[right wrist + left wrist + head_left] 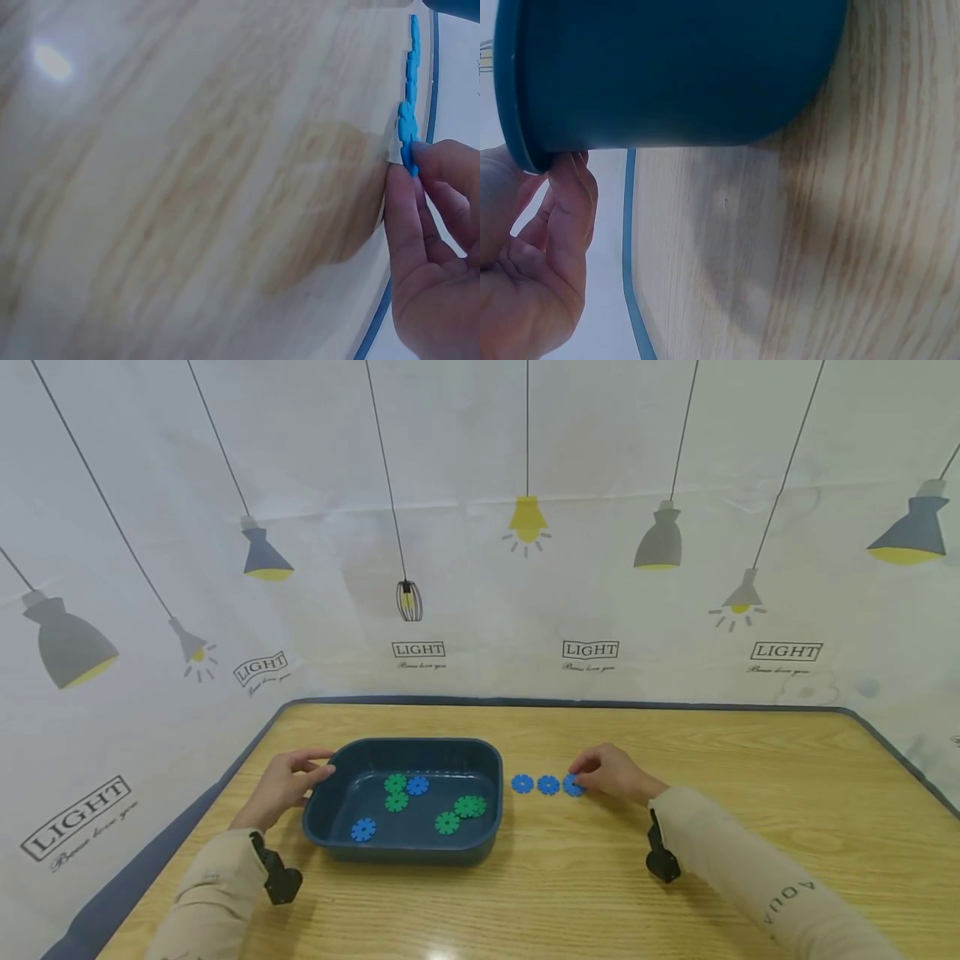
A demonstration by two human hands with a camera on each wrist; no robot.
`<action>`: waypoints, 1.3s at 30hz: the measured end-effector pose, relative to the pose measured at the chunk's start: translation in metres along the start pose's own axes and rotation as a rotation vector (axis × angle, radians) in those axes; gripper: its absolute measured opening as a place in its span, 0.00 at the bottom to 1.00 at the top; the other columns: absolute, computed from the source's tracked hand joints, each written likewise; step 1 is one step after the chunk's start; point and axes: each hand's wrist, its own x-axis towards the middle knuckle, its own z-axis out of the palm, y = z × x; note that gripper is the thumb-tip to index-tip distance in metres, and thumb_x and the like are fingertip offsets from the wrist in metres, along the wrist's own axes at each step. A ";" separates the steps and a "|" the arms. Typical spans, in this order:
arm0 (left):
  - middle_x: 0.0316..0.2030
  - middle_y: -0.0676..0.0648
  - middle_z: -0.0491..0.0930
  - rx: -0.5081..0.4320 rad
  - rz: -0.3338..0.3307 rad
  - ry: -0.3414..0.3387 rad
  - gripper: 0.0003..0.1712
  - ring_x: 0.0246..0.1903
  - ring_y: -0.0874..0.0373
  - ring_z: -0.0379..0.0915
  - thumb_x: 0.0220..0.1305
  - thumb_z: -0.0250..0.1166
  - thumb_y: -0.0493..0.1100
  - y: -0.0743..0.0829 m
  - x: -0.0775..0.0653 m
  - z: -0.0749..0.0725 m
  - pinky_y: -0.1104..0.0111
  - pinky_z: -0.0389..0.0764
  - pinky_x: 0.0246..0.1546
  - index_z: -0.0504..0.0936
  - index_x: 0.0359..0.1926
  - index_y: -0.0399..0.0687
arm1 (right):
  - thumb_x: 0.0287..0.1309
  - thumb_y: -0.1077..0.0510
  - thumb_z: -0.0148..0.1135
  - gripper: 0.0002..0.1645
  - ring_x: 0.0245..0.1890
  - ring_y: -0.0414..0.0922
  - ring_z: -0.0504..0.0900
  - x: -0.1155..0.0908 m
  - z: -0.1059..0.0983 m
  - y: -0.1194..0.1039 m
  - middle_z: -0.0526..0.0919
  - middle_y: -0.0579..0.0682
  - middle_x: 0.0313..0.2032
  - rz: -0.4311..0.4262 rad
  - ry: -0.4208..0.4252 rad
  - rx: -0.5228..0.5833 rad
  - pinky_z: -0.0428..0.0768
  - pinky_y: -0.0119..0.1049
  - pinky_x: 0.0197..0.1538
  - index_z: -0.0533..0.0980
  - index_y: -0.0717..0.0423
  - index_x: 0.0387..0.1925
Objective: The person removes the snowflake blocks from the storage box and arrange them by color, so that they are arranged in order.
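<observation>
Dark teal on the rectangular plastic basin (408, 855), and look at the pop of bright green notched plastic discs (447, 822) and vivid blue notched plastic discs (522, 784)! Honey-yellow wood grain streaks the surface (577, 885); grey, blue and yellow lamps (527, 515) pattern the white wall sheet (480, 577).

3 blue discs (548, 785), row R of dk tub (405, 854)

Your right hand (613, 772) partly hides the end blue notched disc (571, 788); your left-wrist view crops the plastic basin (667, 75).
</observation>
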 end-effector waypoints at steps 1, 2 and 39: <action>0.41 0.37 0.71 0.002 0.000 0.000 0.25 0.33 0.56 0.73 0.60 0.58 0.43 0.000 0.000 0.000 0.64 0.77 0.29 0.68 0.56 0.35 | 0.50 0.69 0.58 0.07 0.29 0.42 0.73 0.000 0.000 -0.001 0.78 0.53 0.31 0.007 0.002 0.006 0.74 0.34 0.31 0.77 0.67 0.34; 0.41 0.37 0.71 0.005 0.000 0.000 0.25 0.33 0.55 0.73 0.60 0.57 0.43 0.000 0.000 0.000 0.63 0.77 0.29 0.68 0.56 0.35 | 0.50 0.69 0.58 0.07 0.28 0.41 0.73 0.000 0.000 -0.001 0.78 0.52 0.31 0.013 0.004 0.013 0.74 0.33 0.31 0.77 0.68 0.34; 0.40 0.38 0.72 0.008 0.025 -0.006 0.26 0.31 0.58 0.72 0.61 0.57 0.44 0.000 -0.002 0.000 0.65 0.76 0.27 0.68 0.57 0.35 | 0.52 0.65 0.58 0.13 0.33 0.48 0.78 -0.002 -0.011 -0.038 0.78 0.53 0.32 -0.036 -0.003 0.096 0.77 0.42 0.38 0.74 0.71 0.39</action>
